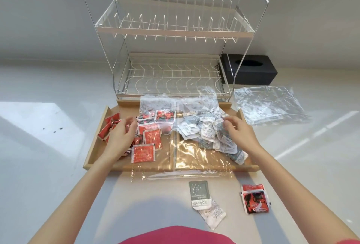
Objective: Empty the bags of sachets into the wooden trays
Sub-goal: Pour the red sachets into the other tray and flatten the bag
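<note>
Under a sheet of clear plastic (194,158), much of the wooden tray (93,152) is veiled by glare, and its centre divider can only partly be made out. Heaps of sachets are piled inside: red sachets (150,138) in the left compartment, grey and white sachets (206,134) in the right (too overlapped to be counted). A crumpled bag (175,105) is draped over the tray's far edge, hiding what lies beneath.

The left hand (120,136) is lowered onto the red heap with fingers curled, though whether anything is gripped cannot be told. The right hand (237,129) is reaching into the grey heap, fingertips pinched at a sachet or the plastic; which one is unclear.

One empty bag (272,105) is spread flat at far right. Four loose sachets are seen on the near counter: two grey-white ones (202,197) and two red ones (255,199). A two-tier dish rack (171,31) and a black tissue box (253,70) are stood behind the tray.
</note>
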A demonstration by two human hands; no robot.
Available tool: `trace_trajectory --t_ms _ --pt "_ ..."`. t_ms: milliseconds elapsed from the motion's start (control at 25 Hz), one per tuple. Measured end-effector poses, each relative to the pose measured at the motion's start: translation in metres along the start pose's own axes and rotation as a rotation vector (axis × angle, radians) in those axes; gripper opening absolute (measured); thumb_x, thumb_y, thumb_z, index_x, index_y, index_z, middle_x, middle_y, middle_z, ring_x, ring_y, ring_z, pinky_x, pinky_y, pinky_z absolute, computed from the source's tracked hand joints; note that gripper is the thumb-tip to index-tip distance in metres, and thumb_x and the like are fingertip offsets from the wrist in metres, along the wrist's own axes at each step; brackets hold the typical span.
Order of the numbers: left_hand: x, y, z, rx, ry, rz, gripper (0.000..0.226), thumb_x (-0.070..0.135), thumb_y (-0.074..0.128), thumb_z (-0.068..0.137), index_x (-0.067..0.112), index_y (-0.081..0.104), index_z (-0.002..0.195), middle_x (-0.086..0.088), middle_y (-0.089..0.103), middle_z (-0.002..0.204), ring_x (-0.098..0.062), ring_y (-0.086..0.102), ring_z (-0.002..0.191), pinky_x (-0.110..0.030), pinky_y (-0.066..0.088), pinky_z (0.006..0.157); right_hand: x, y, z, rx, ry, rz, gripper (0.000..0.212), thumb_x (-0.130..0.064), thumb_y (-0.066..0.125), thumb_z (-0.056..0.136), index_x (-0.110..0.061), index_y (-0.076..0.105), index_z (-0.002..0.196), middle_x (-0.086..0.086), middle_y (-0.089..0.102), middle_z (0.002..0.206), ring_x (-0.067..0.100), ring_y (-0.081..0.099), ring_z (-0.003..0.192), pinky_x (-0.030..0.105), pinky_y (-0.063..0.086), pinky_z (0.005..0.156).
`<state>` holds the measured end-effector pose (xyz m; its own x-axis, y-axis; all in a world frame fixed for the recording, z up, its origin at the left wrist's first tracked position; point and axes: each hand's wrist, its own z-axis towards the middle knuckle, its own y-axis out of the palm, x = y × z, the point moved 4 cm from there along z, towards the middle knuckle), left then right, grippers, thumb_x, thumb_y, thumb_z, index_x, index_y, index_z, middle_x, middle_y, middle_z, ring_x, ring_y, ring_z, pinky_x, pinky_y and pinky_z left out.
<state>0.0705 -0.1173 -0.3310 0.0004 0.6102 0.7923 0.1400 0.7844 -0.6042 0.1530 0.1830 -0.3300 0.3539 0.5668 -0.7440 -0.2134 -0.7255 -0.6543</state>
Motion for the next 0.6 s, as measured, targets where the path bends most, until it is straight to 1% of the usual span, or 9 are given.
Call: trace_trajectory --t_ms 80,120,200,280,320,400,480,520,600 --pt "0.001 0.008 0.010 -0.031 -0.110 0.004 0.044 0.027 0.038 0.093 0.008 0.036 0.132 -0.013 0.048 0.135 -0.026 0.045 0.122 -0.035 0.035 0.094 0.001 0.005 0.014 -0.015 0.068 0.000 0.034 -0.025 0.041 0.094 -0.011 0.049 0.123 0.009 0.059 0.120 0.017 0.053 0.100 0.033 0.044 0.087" --pt "0.002 0.012 0.015 -0.043 -0.140 0.000 0.045 0.026 0.039 0.093 0.007 0.034 0.134 -0.013 0.046 0.136 -0.027 0.043 0.124 -0.036 0.036 0.096 0.000 0.007 0.020 -0.025 0.099 0.015 0.035 -0.025 0.042 0.093 -0.010 0.048 0.124 0.010 0.058 0.118 0.017 0.054 0.096 0.033 0.046 0.085" --pt "0.000 0.016 0.022 -0.045 -0.161 -0.031 0.045 0.022 0.041 0.092 0.008 0.033 0.134 -0.013 0.047 0.135 -0.026 0.044 0.122 -0.036 0.038 0.093 -0.003 0.010 0.026 -0.032 0.119 0.045 0.034 -0.024 0.044 0.093 -0.011 0.048 0.124 0.008 0.058 0.108 0.012 0.054 0.078 0.024 0.045 0.066" --pt "-0.002 0.015 0.027 -0.010 -0.182 -0.077 0.044 0.020 0.045 0.091 0.009 0.035 0.133 -0.012 0.051 0.130 -0.022 0.049 0.111 -0.033 0.042 0.084 -0.007 0.010 0.030 -0.003 0.104 0.086 0.033 -0.022 0.048 0.091 -0.013 0.048 0.123 0.005 0.057 0.104 0.010 0.052 0.074 0.018 0.039 0.056" --pt "-0.002 0.014 0.028 0.006 -0.191 -0.119 0.044 0.018 0.046 0.090 0.010 0.037 0.132 -0.012 0.053 0.126 -0.019 0.051 0.102 -0.031 0.044 0.077 -0.008 0.008 0.031 0.020 0.096 0.118 0.033 -0.020 0.050 0.090 -0.015 0.048 0.123 0.005 0.056 0.104 0.010 0.053 0.076 0.019 0.041 0.058" --pt "0.001 0.013 0.026 0.007 -0.184 -0.208 0.041 0.017 0.049 0.088 0.015 0.041 0.129 -0.009 0.056 0.108 -0.017 0.053 0.089 -0.025 0.044 0.065 -0.006 0.005 0.029 0.051 0.085 0.185 0.033 -0.021 0.055 0.087 -0.021 0.050 0.119 0.005 0.055 0.106 0.013 0.054 0.082 0.027 0.048 0.072" --pt "0.006 0.012 0.019 -0.018 -0.134 -0.259 0.039 0.016 0.049 0.088 0.021 0.043 0.126 -0.002 0.053 0.087 -0.016 0.052 0.079 -0.023 0.041 0.063 -0.004 0.002 0.024 0.052 0.073 0.255 0.028 -0.022 0.058 0.085 -0.031 0.052 0.111 0.005 0.058 0.105 0.014 0.056 0.083 0.037 0.049 0.083" --pt "0.008 0.011 0.016 -0.031 -0.103 -0.279 0.038 0.016 0.049 0.088 0.025 0.044 0.125 -0.001 0.052 0.083 -0.017 0.052 0.076 -0.025 0.042 0.066 -0.004 -0.001 0.020 0.052 0.069 0.309 0.027 -0.021 0.058 0.085 -0.033 0.053 0.108 0.006 0.060 0.105 0.015 0.056 0.081 0.037 0.049 0.082" --pt "0.012 0.006 0.009 -0.055 -0.044 -0.304 0.034 0.017 0.047 0.089 0.032 0.047 0.120 -0.006 0.055 0.090 -0.024 0.054 0.082 -0.031 0.045 0.071 -0.004 -0.009 0.011 0.044 0.073 0.446 0.027 -0.012 0.056 0.086 -0.026 0.056 0.108 0.009 0.061 0.107 0.017 0.054 0.078 0.027 0.048 0.066"
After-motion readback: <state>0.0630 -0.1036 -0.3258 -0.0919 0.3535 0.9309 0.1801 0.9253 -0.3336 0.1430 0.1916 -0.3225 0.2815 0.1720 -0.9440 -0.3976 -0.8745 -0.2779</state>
